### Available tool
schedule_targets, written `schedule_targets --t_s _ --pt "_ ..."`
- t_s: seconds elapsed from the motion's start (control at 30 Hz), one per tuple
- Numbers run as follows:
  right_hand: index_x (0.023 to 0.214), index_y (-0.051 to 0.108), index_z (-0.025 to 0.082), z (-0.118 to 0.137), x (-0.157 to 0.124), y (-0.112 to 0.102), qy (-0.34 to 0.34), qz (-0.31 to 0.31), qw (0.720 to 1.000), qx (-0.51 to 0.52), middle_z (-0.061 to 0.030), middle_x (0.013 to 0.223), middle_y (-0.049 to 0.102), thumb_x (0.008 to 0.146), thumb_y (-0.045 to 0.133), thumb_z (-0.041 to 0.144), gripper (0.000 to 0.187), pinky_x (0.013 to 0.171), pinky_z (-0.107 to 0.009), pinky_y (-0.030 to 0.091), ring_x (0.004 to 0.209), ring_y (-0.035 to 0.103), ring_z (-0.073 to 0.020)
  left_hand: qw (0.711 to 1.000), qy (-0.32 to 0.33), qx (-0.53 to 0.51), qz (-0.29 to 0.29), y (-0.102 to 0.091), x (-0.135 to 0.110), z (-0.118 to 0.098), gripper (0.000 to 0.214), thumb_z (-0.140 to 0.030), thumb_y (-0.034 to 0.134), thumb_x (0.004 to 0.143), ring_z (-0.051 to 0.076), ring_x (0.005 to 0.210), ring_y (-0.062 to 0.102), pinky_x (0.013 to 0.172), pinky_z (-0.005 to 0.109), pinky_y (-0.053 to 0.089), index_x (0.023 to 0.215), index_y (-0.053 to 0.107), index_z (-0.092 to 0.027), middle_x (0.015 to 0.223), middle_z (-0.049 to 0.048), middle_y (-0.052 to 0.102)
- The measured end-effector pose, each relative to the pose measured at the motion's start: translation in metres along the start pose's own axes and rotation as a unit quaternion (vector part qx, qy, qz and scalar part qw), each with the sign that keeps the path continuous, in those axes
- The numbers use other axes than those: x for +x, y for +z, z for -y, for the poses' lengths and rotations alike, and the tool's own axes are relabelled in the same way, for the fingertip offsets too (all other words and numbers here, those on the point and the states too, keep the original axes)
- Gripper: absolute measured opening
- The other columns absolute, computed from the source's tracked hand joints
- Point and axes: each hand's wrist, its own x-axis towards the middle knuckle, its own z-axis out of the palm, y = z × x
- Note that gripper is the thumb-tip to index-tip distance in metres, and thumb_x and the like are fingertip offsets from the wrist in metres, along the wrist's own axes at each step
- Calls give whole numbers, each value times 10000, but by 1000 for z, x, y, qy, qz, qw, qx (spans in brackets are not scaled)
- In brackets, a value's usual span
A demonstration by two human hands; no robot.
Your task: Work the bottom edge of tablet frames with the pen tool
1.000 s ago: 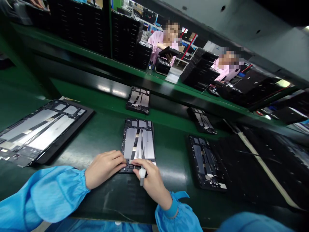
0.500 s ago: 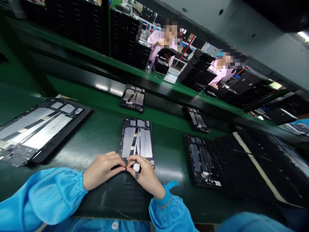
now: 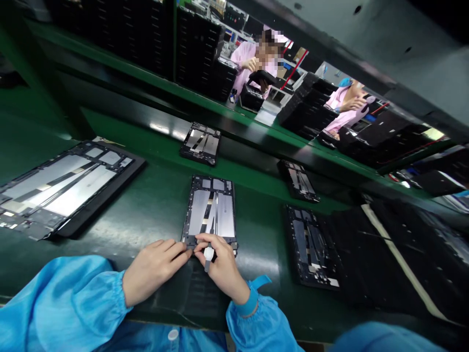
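Note:
An opened tablet (image 3: 225, 210) lies face down on the green bench in front of me, its silver battery and flat ribbon cables bare. At its lower left corner, the fingertips of my left hand (image 3: 156, 269) are closed together against the edge; what they pinch, if anything, is hidden. My right hand (image 3: 223, 266) is closed around slim dark tweezers (image 3: 207, 265), with a pointed tip up over the battery and a white piece at the grip. The thumb and forefinger of that hand meet at the bottom edge, close to my left fingertips.
A larger-looking opened tablet (image 3: 73, 188) rests at the left on a black slab. Other opened tablets lie at the back (image 3: 201, 143), back right (image 3: 299, 180) and right (image 3: 311, 244), beside black padded trays (image 3: 370, 264). Beyond the shelf, two people in pink work near black stacks (image 3: 198, 49).
My left hand has flattened slightly, its fingers lying lower along the tablet's corner. My right hand keeps its grip on the tweezers. The view has shifted a little.

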Motion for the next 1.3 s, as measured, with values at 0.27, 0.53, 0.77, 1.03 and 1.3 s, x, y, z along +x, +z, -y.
schedule_targets --t_s 0.27,0.53,0.77,1.03,1.3 --pt "1285 584 244 0 -4 4 -42 13 999 -30 -23 914 723 814 474 -32 557 838 -360 485 880 632 -239 999 25 30 -16 12 -25 7 450 -29 384 986 222 957 628 849 350 480 1380 541 -179 1197 99 682" --pt "1309 569 244 -2 -5 1 -42 21 999 -23 -34 950 724 809 480 -56 590 833 -364 499 888 627 -242 999 14 -1 31 -4 -20 9 415 -32 365 1031 203 1001 618 895 338 465 1347 562 -214 1249 61 687" --pt "1309 588 251 -6 -5 4 -14 2 1000 4 -35 946 751 911 555 50 447 899 -376 544 949 676 -240 998 23 27 57 -7 -19 9 464 -32 363 1021 201 1004 618 874 338 477 1383 550 -254 1257 54 678" --pt "1231 678 258 -1 -16 -17 47 -29 989 140 -20 795 726 1060 516 361 257 763 -342 606 707 710 -192 999 -1 19 50 -3 -14 2 437 -12 388 1012 225 983 614 833 344 484 1355 566 -214 1235 81 669" --pt "1138 669 216 0 -29 -16 138 10 976 168 -43 834 711 1026 552 417 258 560 -262 609 640 694 -163 998 -29 -7 59 -1 -14 -1 415 -56 406 1026 227 1014 628 860 343 529 1347 597 -239 1199 87 671"
